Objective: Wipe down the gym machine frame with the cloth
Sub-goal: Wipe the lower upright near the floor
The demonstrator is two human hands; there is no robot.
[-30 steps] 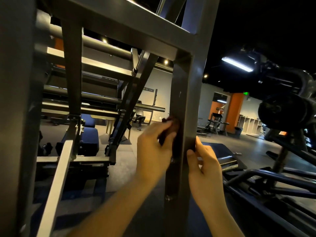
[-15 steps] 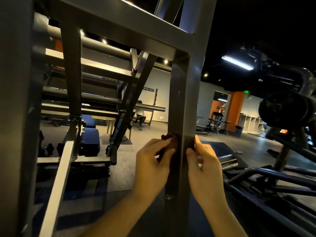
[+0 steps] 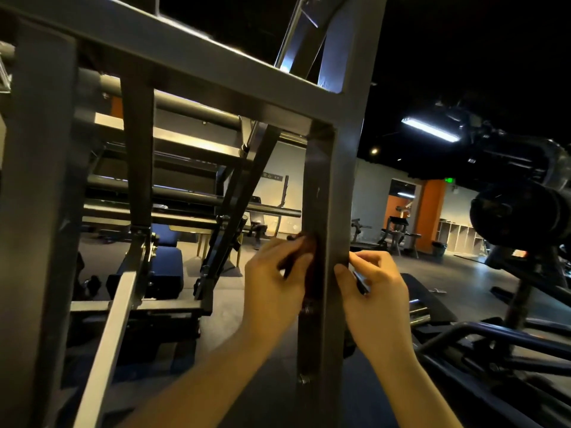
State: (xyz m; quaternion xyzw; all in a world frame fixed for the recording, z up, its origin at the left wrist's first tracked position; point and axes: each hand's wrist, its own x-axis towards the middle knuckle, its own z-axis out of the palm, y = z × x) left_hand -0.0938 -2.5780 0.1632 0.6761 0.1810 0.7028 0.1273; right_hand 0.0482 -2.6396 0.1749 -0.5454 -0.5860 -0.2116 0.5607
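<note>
**On the left face of the post (image 3: 327,180): cloth (image 3: 311,248) pressed for wiping**

Left hand (image 3: 275,282) grips the dark red cloth and presses it to the post's left face, probably to slide it along the steel. Right hand (image 3: 375,295) pinches the post's right edge, likely as a brace. Post stands near upright, and the bunched cloth lies lengthwise along it.

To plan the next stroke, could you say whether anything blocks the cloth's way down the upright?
Yes: below the cloth, one bolt head sticks out of the upright by the left hand, another lower.
</note>
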